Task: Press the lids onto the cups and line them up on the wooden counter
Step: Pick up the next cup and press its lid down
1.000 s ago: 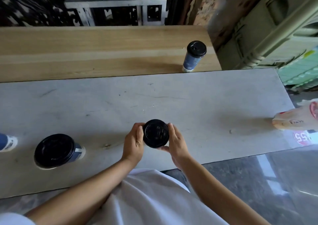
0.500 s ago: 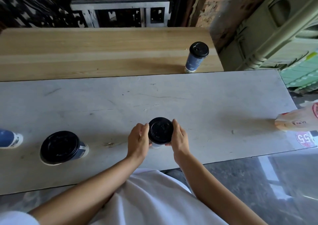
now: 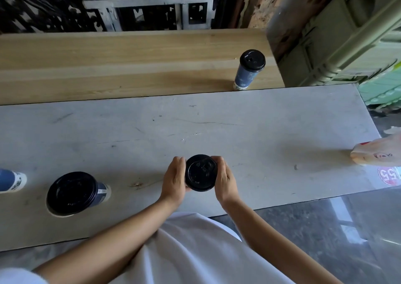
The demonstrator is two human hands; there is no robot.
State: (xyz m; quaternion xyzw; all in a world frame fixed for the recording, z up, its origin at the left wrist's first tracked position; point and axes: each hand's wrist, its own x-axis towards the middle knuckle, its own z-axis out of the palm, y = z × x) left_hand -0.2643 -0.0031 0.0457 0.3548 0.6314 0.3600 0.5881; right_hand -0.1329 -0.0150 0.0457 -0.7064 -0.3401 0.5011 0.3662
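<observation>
A cup with a black lid stands on the grey table right in front of me. My left hand grips its left side and my right hand grips its right side, fingers curled round the lid's rim; the cup's body is hidden below the lid. A second dark-blue cup with a black lid stands at the left. One lidded blue cup stands upright on the wooden counter near its right end.
Part of another blue cup shows at the left edge. A plastic bag lies at the table's right end above a red sticker. A green plastic crate stands beyond the counter's right end.
Both hands have stayed on the lidded cup and shifted slightly forward on the table; the fingers now wrap further round the lid's sides.
</observation>
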